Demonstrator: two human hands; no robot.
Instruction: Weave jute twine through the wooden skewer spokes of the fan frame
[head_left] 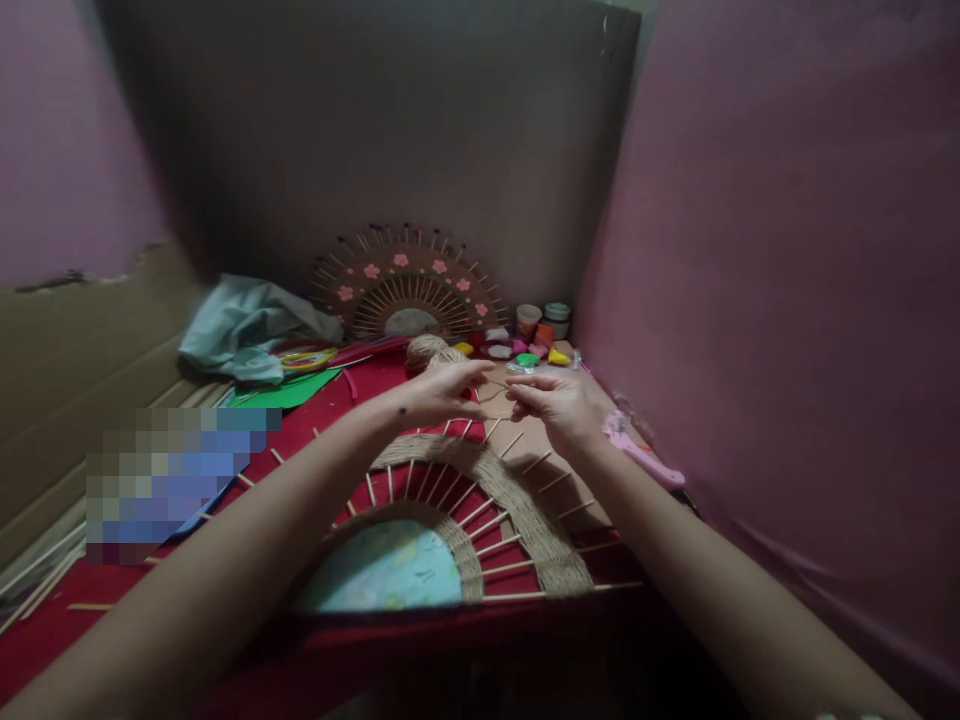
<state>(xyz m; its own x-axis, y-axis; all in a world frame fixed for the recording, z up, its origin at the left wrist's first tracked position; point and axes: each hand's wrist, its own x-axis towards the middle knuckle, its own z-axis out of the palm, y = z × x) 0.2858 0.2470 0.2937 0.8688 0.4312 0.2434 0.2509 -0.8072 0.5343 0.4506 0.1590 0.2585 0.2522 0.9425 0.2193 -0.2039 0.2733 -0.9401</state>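
Note:
My right hand (553,402) pinches a thin strand of brown twine (495,384) between its fingertips. Facing it, my left hand (450,390) has its thumb spread away from its stretched fingers. The strand passes close to the left fingertips; whether it touches them I cannot make out. Below both hands lies a half-round fan frame (480,460) of wooden sticks, with a wide woven twine band and a narrower inner one. A light blue half-disc (386,565) forms its centre. Just behind my left hand rests a twine ball (427,352).
A finished-looking fan with pink flowers (401,262) leans on the back wall. Colourful clay packets (529,358) and small jars (556,318) stand at back right. A pink glue gun (645,458) lies right; a pale cloth (247,325) and green sheet (289,390) lie left.

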